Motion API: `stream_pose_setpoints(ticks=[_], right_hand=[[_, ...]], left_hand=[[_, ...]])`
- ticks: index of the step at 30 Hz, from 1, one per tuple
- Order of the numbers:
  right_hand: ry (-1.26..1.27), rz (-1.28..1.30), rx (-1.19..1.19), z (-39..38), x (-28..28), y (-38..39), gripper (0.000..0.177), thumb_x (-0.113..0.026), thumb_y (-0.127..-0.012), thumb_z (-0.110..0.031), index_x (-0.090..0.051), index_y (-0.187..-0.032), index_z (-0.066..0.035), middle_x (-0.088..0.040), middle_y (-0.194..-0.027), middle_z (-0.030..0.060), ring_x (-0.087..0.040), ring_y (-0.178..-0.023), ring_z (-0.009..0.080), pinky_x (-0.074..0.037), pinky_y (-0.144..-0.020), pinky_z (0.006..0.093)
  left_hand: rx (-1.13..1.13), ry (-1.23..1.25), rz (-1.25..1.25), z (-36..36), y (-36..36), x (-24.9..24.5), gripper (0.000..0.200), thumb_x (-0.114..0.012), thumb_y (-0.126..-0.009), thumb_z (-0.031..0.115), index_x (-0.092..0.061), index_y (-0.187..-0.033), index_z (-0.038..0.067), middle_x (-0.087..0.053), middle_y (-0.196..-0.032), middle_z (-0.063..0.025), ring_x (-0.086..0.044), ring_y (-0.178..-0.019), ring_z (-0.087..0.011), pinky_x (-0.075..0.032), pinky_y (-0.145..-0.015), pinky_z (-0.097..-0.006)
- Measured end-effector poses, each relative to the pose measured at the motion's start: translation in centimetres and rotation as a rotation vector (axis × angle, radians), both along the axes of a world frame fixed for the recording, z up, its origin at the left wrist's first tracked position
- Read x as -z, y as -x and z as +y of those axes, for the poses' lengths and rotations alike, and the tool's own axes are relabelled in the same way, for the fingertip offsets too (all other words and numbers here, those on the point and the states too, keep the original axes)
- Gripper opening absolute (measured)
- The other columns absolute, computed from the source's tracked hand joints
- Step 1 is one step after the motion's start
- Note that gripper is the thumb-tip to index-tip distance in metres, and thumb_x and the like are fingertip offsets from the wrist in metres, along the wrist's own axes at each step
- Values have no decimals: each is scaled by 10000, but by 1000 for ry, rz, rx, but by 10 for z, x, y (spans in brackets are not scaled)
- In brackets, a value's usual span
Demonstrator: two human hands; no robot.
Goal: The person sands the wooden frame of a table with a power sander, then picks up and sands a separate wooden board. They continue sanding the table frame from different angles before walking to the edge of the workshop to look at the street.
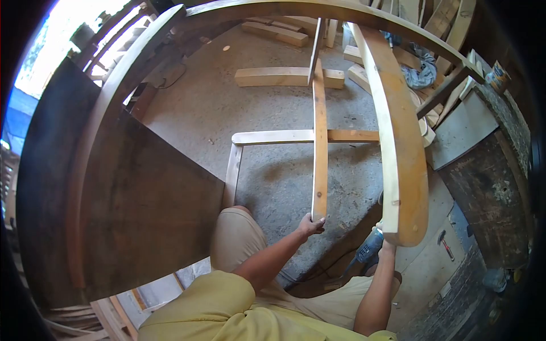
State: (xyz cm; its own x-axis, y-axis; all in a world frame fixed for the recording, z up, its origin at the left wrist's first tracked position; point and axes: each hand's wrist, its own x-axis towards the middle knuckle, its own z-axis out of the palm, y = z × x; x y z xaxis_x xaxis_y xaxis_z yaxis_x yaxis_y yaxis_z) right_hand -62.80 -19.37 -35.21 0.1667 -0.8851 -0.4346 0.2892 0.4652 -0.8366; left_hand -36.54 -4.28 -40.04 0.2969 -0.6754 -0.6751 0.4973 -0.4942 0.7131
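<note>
My left hand (311, 225) is closed round the near end of a long narrow wooden slat (320, 165), which runs away from me and crosses a wooden crossbar (273, 137). At the near end of a thick curved wooden beam (406, 148), my right hand (388, 244) is partly hidden; its fingers are not clear. Just left of that hand is a blue power tool (369, 245) with a cord, in contact with or very near it.
Wooden blocks (273, 77) lie on the concrete floor (199, 113) ahead. A large dark panel (142, 199) stands at the left. A hammer (446, 245) lies at the right. A curved wooden rail (273, 7) arches across the top.
</note>
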Motion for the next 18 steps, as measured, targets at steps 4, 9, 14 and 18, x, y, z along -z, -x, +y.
stream_pose_setpoints(ticks=[4, 9, 14, 18], right_hand=[[99, 33, -10, 10, -18, -24, 337, -609, -942, -263, -580, -1179, -25, -657, -986, 80, -667, -777, 178, -560, -664, 329], [71, 62, -213, 8, 31, -19, 355, -608, -931, -274, -589, -1205, -49, -669, -1031, 76, -673, -841, 199, -563, -740, 355], [-77, -77, -99, 33, -44, -65, 260, -699, -837, -160, -634, -1071, -67, -662, -868, 33, -662, -717, 181, -557, -676, 326], [79, 183, -197, 25, -5, -65, 348, -717, -750, -101, -630, -1077, -18, -655, -932, 73, -662, -820, 196, -540, -744, 326]], left_hand=[[25, -17, 4, 24, -36, -9, 385, -729, -883, 258, -504, -1093, 27, -621, -911, -82, -643, -730, -172, -602, -667, -349], [-49, -5, 40, 40, -54, -25, 320, -740, -875, 213, -558, -1093, 67, -601, -792, -25, -577, -615, -122, -546, -563, -292], [-92, 0, 63, 52, -73, -17, 333, -743, -866, 163, -561, -1134, 84, -584, -770, -23, -516, -554, -117, -469, -495, -277], [-136, -24, 115, 68, -101, 1, 239, -688, -901, 134, -590, -1118, 111, -632, -830, -42, -589, -645, -140, -521, -580, -284]])
